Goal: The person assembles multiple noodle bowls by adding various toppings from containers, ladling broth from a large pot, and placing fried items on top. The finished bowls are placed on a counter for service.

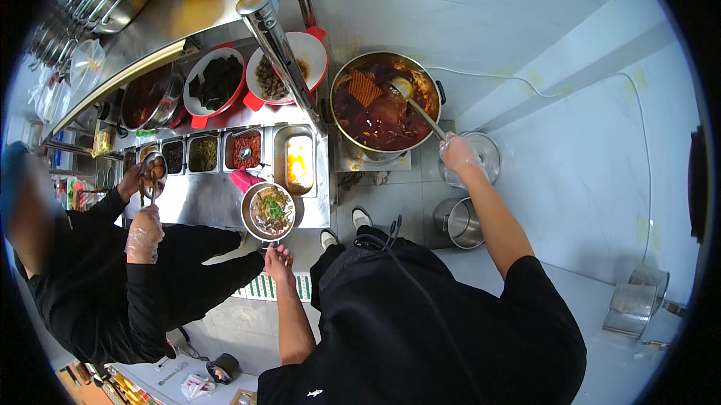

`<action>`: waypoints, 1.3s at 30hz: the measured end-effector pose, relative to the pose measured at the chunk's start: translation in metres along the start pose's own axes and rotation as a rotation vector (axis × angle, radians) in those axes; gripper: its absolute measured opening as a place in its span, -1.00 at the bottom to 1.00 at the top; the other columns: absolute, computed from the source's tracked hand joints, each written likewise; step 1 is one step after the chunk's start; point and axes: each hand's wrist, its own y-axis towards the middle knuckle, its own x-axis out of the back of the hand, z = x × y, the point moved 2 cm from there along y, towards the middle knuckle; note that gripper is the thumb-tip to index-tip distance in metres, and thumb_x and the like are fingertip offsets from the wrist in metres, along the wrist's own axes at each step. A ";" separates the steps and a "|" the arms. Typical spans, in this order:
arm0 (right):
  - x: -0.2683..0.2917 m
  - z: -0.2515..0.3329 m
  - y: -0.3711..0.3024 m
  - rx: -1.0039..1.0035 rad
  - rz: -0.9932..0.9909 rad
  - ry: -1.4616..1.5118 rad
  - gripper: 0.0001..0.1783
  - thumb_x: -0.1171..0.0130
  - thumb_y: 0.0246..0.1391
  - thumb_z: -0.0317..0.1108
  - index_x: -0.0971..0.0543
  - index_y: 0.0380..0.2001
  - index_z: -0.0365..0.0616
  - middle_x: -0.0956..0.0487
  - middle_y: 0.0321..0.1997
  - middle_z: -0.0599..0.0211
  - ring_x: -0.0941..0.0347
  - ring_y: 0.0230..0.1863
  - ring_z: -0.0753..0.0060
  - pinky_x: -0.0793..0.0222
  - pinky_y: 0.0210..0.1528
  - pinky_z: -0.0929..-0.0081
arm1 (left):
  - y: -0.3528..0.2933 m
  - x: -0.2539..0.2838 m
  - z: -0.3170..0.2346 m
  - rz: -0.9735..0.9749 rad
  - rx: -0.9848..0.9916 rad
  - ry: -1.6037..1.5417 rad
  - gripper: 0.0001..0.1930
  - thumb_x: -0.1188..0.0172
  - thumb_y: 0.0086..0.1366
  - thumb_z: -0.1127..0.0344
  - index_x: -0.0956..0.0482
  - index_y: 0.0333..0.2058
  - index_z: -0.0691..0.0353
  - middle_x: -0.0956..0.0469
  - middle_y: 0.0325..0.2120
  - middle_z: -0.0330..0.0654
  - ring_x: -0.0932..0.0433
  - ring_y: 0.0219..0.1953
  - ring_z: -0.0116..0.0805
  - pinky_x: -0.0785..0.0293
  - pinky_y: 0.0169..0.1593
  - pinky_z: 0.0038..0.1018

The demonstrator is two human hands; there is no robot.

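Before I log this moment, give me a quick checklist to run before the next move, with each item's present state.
1. Right hand gripping the ladle: ok, closed around its handle.
2. Ladle's scoop within the rim of the pot: ok; how deep it sits, cannot tell.
3. Left hand gripping the pan: cannot tell; it is at the handle.
4. Pan filled: ok, food topped with greens.
5. Co-worker's hands clear of the pot: ok, well to the left.
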 end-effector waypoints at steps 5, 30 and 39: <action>-0.009 -0.004 0.013 0.008 0.018 0.070 -0.67 -0.01 0.25 -0.13 -0.60 -0.22 -0.17 -0.63 -0.15 -0.09 -0.55 -0.07 -0.21 -0.47 -0.01 0.00 | -0.004 -0.007 -0.004 -0.017 0.014 0.005 -0.66 -0.05 0.45 -0.01 -0.47 0.07 -0.03 -0.57 -0.27 -0.40 -0.52 -0.31 -0.53 -0.41 -0.26 -0.51; -0.014 0.007 0.022 -0.001 0.077 0.051 -0.61 -0.04 0.21 -0.11 -0.62 -0.18 -0.23 -0.61 -0.09 -0.17 -0.52 0.00 -0.23 -0.43 0.06 0.03 | -0.007 -0.003 -0.006 -0.007 0.011 0.024 -0.62 -0.10 0.43 -0.02 -0.47 0.09 0.01 -0.59 -0.24 -0.37 -0.55 -0.26 -0.50 -0.46 -0.21 -0.44; -0.011 -0.021 0.016 0.035 -0.046 0.275 -0.61 -0.11 0.19 -0.12 -0.61 -0.22 -0.29 -0.60 -0.24 -0.27 -0.53 -0.18 -0.29 -0.41 -0.13 0.06 | 0.000 0.001 0.002 -0.022 -0.007 0.014 -0.64 -0.07 0.44 -0.05 -0.50 0.06 -0.02 -0.59 -0.24 -0.34 -0.54 -0.27 -0.45 -0.47 -0.21 -0.41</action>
